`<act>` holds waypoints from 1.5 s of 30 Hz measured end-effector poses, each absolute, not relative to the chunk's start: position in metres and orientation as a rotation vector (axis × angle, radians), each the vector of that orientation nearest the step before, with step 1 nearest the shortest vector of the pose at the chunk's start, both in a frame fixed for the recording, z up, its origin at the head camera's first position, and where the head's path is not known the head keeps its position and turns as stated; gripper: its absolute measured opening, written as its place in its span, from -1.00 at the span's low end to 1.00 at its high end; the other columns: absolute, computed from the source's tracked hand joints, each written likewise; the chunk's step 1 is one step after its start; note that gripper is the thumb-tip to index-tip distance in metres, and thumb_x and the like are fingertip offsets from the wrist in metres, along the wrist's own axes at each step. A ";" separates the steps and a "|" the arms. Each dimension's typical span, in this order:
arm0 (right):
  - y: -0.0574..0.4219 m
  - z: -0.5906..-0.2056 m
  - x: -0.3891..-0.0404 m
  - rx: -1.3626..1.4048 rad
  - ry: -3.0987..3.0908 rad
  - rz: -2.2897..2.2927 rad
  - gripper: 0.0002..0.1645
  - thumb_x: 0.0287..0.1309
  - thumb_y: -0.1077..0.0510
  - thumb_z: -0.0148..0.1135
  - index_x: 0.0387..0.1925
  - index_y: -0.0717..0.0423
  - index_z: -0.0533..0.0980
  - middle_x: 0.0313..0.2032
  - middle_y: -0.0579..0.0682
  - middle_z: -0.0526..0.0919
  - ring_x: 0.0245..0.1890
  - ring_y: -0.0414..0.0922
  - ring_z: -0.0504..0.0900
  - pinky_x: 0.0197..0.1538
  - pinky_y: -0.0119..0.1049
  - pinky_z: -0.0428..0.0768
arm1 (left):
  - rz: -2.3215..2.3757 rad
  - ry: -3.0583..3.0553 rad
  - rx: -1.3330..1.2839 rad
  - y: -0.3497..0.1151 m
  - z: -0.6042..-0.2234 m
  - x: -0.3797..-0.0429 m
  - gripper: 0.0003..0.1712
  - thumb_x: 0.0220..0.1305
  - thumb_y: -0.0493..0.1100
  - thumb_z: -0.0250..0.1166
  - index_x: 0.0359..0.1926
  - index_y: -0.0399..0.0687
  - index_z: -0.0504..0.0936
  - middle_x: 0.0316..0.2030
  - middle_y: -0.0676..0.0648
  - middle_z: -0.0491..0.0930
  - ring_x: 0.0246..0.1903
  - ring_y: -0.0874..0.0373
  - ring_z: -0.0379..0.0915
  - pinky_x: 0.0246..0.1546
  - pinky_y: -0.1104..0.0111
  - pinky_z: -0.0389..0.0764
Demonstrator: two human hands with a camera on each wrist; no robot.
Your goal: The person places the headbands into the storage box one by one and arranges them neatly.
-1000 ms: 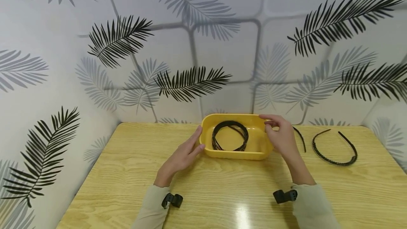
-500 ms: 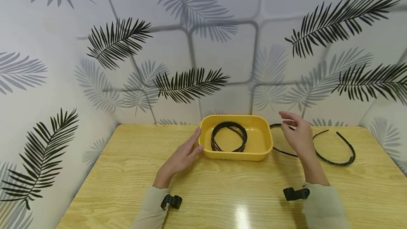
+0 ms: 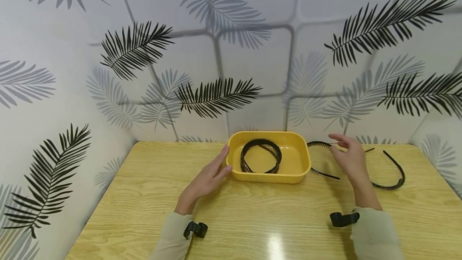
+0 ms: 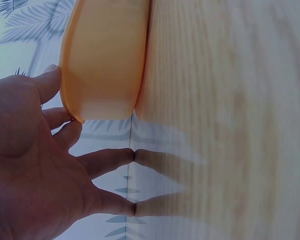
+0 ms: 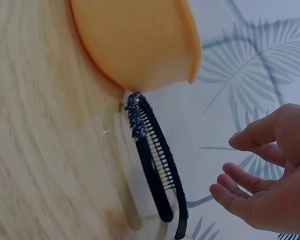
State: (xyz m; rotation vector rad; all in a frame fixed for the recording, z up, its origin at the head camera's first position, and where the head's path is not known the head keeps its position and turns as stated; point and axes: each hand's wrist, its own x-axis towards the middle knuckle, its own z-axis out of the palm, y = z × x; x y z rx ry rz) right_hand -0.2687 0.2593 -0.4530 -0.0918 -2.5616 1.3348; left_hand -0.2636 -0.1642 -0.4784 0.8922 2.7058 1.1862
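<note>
A yellow plastic container (image 3: pixel 270 178) stands on the table near the wall. Coiled inside its left half are black toothed headbands (image 3: pixel 279 157); their overlap hides the count. My left hand (image 3: pixel 205 177) touches the container's left end, thumb and fingertips on the rim and other fingers on the tabletop in the left wrist view. To the container's right, my right hand (image 3: pixel 353 159) hovers with nothing in its fingers, loosely bent. Below it lies a black headband with a glittery part (image 5: pixel 136 117), against the container's base. Farther right is another black headband (image 3: pixel 402 171), partly hidden by the hand.
The wood-grain table (image 3: pixel 252 220) meets a wall with leaf-print covering (image 3: pixel 252 67) close behind the container. A black wrist camera (image 3: pixel 196 229) is strapped to the left sleeve, and another black camera (image 3: pixel 341 219) to the right one.
My right hand has left the container's right rim and moved right, over the loose headbands. The left hand and the container stay in place.
</note>
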 end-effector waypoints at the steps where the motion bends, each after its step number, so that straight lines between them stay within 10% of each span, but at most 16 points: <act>1: 0.261 -0.455 -0.270 -0.100 -2.575 1.340 -0.45 0.33 0.32 0.05 0.34 0.30 0.48 0.39 0.42 0.31 0.31 0.36 0.38 0.06 0.05 0.61 | 1.189 2.703 0.893 -0.164 -0.478 -0.264 -0.24 0.67 -0.07 -0.03 0.64 -0.21 -0.15 0.63 -0.19 -0.18 0.58 0.00 -0.21 0.55 0.12 -0.04; 5: 0.269 -0.463 -0.273 -0.103 -2.608 1.379 -0.42 0.37 0.33 0.03 0.40 0.31 0.41 0.45 0.46 0.20 0.37 0.42 0.28 0.22 0.31 0.47 | 1.197 2.700 0.887 -0.163 -0.480 -0.264 -0.24 0.67 -0.06 -0.04 0.64 -0.21 -0.15 0.62 -0.20 -0.18 0.58 -0.01 -0.21 0.55 0.10 -0.04; 11: 0.276 -0.470 -0.277 -0.104 -2.683 1.332 -0.43 0.41 0.29 0.07 0.40 0.32 0.40 0.45 0.51 0.14 0.37 0.45 0.25 -0.36 -0.17 0.47 | 1.199 2.698 0.881 -0.162 -0.480 -0.263 -0.25 0.68 -0.06 -0.05 0.64 -0.18 -0.16 0.63 -0.18 -0.18 0.58 -0.01 -0.21 0.55 0.11 -0.05; 19: 0.282 -0.476 -0.279 -0.102 -2.778 1.287 -0.45 0.48 0.24 0.05 0.40 0.38 0.36 0.41 0.56 0.17 0.33 0.49 0.26 -0.02 0.21 0.55 | 1.206 2.698 0.911 -0.161 -0.479 -0.263 -0.25 0.67 -0.08 -0.02 0.63 -0.23 -0.14 0.62 -0.23 -0.15 0.58 -0.05 -0.18 0.55 0.07 -0.04; 23: 0.283 -0.479 -0.281 -0.113 -2.825 1.287 -0.45 0.45 0.23 0.01 0.39 0.36 0.39 0.39 0.55 0.24 0.31 0.47 0.32 -0.32 -0.06 0.56 | 1.191 2.693 0.898 -0.162 -0.479 -0.263 -0.25 0.67 -0.05 -0.04 0.64 -0.20 -0.15 0.62 -0.21 -0.18 0.58 0.01 -0.22 0.55 0.12 -0.06; 27: 0.281 -0.482 -0.282 -0.107 -2.826 1.283 -0.45 0.39 0.24 -0.01 0.34 0.40 0.44 0.32 0.57 0.32 -0.29 0.14 0.63 -0.58 -0.27 0.36 | 1.168 2.700 0.885 -0.163 -0.481 -0.265 -0.25 0.68 -0.04 -0.06 0.64 -0.19 -0.16 0.63 -0.20 -0.19 0.58 0.04 -0.24 0.56 0.16 -0.08; 30: 0.281 -0.483 -0.282 -0.104 -2.831 1.285 -0.44 0.37 0.25 -0.02 0.32 0.44 0.44 0.25 0.58 0.38 -0.60 -0.09 0.37 -0.60 -0.28 0.33 | 1.173 2.704 0.882 -0.164 -0.481 -0.265 -0.25 0.68 -0.04 -0.05 0.64 -0.19 -0.15 0.62 -0.20 -0.18 0.58 0.02 -0.23 0.56 0.14 -0.06; 38: 0.284 -0.479 -0.283 -0.145 -2.889 1.329 -0.42 0.34 0.29 -0.09 0.33 0.45 0.43 0.30 0.58 0.35 0.20 0.41 0.42 -0.40 -0.25 0.37 | 1.221 2.701 0.888 -0.165 -0.479 -0.263 -0.26 0.67 -0.09 -0.03 0.63 -0.26 -0.13 0.62 -0.22 -0.17 0.58 -0.05 -0.20 0.55 0.07 -0.04; 45: 0.287 -0.476 -0.279 -0.135 -2.891 1.324 -0.41 0.29 0.33 -0.12 0.31 0.43 0.47 0.29 0.54 0.39 0.00 0.28 0.48 -0.35 -0.21 0.35 | 1.207 2.711 0.896 -0.165 -0.480 -0.264 -0.26 0.67 -0.09 -0.04 0.63 -0.27 -0.14 0.61 -0.25 -0.17 0.58 -0.06 -0.21 0.55 0.07 -0.05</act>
